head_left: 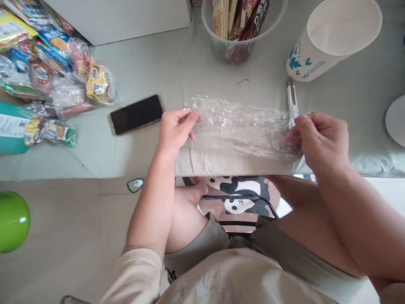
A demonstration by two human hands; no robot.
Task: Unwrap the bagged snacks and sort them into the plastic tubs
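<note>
A clear, crinkled sheet of plastic film (pixel 237 126) is stretched sideways over the front of the cloth-covered table. My left hand (pixel 180 128) pinches its left end between thumb and fingers. At the other end, my right hand (pixel 324 137) is closed on the film, the fingertips partly seen through it. Just behind my right hand lies a white utility knife (pixel 291 101), its lower end close to my thumb. A dark-screened phone (pixel 136 114) rests left of my left hand.
Many wrapped snacks (pixel 53 63) are piled at the left, near a teal container (pixel 12 126). A clear plastic tub (pixel 218 46) holding snack packs and a white paper bucket (pixel 303 63) stand at the back. The table's front edge (pixel 234 169) runs above my knees.
</note>
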